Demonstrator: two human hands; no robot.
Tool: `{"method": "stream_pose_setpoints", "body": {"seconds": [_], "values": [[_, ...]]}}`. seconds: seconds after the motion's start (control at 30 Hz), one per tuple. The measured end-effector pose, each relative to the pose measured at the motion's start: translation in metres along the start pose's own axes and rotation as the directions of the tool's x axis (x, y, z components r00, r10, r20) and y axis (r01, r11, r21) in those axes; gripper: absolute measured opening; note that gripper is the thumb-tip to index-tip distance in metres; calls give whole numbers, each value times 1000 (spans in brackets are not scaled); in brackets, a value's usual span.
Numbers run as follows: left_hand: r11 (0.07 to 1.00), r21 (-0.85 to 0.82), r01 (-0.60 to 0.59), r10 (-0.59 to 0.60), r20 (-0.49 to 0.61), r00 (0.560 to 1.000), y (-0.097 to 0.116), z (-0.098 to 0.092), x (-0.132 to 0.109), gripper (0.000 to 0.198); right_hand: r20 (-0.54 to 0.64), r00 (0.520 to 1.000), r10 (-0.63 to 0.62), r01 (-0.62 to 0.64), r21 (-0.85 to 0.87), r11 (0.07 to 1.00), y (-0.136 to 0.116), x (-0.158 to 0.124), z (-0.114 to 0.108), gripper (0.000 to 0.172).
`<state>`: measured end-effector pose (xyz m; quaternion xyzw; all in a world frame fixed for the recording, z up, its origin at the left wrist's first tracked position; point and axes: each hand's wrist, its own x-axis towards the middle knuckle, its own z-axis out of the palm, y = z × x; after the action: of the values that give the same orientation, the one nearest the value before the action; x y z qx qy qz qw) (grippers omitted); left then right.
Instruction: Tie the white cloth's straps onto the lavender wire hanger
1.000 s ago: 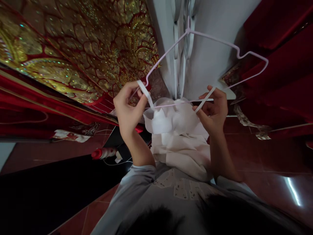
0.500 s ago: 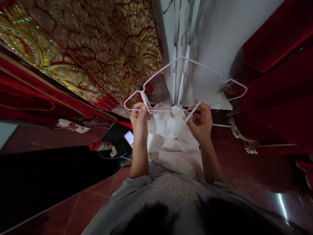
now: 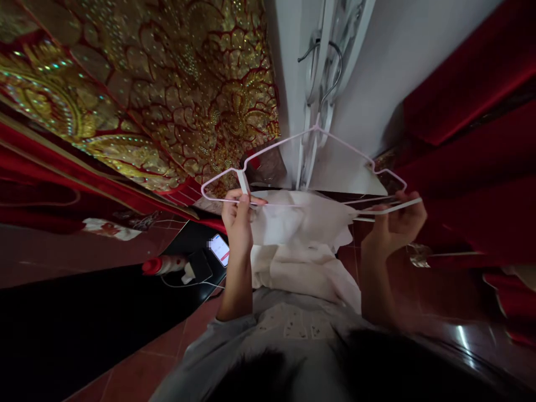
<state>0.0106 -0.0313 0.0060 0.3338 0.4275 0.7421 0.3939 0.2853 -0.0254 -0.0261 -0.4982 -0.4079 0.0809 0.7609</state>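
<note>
A pale pink clothes hanger [image 3: 288, 137] with a metal hook spans the space in front of me. My left hand [image 3: 239, 218] is closed on its lower bar near the left end, at the foot of a white strap [image 3: 243, 182] looped over the left notch. Below the bar hangs a white, sheer garment [image 3: 288, 223]. Out at the hanger's right end, my right hand [image 3: 396, 223] pulls a second white strap [image 3: 393, 207] of the garment taut, with the fingers bent inside the loop. This strap is below the right notch, not over it.
A gold sequined red garment [image 3: 188, 84] hangs at the left, and dark red cloth [image 3: 469, 178] at the right. White metal rails [image 3: 312, 151] stand behind the hanger. On a black surface [image 3: 104, 312] lie a phone [image 3: 220, 249] and a red-capped bottle [image 3: 165, 264].
My right hand has moved right and slightly down, stretching its strap toward the hanger's right end. The hanger sits lower in view. My left hand keeps its grip.
</note>
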Motion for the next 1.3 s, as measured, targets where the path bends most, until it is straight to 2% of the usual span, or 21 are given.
{"method": "stream_pose_setpoints", "body": {"seconds": [0.07, 0.17, 0.27, 0.37, 0.43, 0.53, 0.6, 0.67, 0.73, 0.8, 0.83, 0.87, 0.9, 0.97, 1.0, 1.03, 1.17, 1.3], "values": [[1000, -14, 26, -25, 39, 999, 3, -4, 4, 40, -12, 1000, 5, -6, -42, 999, 2, 8, -13, 60], [996, -24, 89, -86, 103, 991, 3, -7, 8, 41, 79, 996, 40, -32, -98, 995, -7, 17, -24, 62], [994, -46, 102, -96, 121, 988, 2, -7, 10, 40, 178, 983, 54, -30, -139, 990, -25, 24, -23, 64], [989, -93, 118, -106, 125, 987, 1, -5, 12, 36, 226, 974, -21, 59, -165, 984, -46, 35, -16, 59], [985, -125, 115, -99, 123, 987, 1, -2, 13, 35, 320, 946, -50, 124, -217, 968, -60, 45, -12, 50], [982, -159, 99, -80, 117, 990, 1, 1, 9, 34, 488, 872, -44, 225, -319, 921, -79, 60, -3, 40], [981, -166, 96, -77, 121, 990, 1, 3, 4, 34, 536, 836, -114, 344, -350, 871, -88, 65, 4, 41], [982, -166, 94, -72, 131, 989, 0, 4, -3, 34, 529, 808, -259, 476, -329, 815, -91, 62, 12, 37], [985, -155, 80, -59, 133, 989, 0, 6, -10, 33, 434, 793, -427, 565, -263, 782, -91, 50, 19, 25], [990, -131, 50, -34, 122, 992, 0, 7, -16, 32, 347, 774, -530, 610, -186, 770, -87, 32, 21, 10], [992, -120, 32, -18, 118, 993, 1, 8, -19, 32, 368, 763, -532, 614, -154, 774, -85, 22, 21, 7], [994, -113, 12, 1, 115, 993, 2, 8, -21, 31, 442, 742, -503, 606, -125, 785, -82, 14, 20, 9], [994, -110, -10, 23, 115, 993, 3, 8, -22, 32, 551, 705, -446, 589, -104, 802, -79, 6, 19, 13], [993, -108, -48, 61, 126, 990, 6, 7, -24, 32, 742, 597, -303, 538, -91, 838, -74, -5, 17, 23], [993, -100, -59, 72, 133, 988, 8, 6, -24, 32, 792, 559, -244, 514, -100, 852, -72, -8, 16, 26], [994, -87, -66, 78, 140, 987, 9, 4, -25, 32, 813, 545, -207, 496, -113, 861, -71, -10, 16, 25], [995, 28, -99, 92, 177, 980, 8, -4, -24, 33, 784, 588, -199, 456, -118, 882, -70, -17, 17, 20], [956, 245, -163, 101, 249, 963, 9, -14, -29, 36, 775, 597, -205, 456, -118, 882, -69, -26, 19, 23]]}}
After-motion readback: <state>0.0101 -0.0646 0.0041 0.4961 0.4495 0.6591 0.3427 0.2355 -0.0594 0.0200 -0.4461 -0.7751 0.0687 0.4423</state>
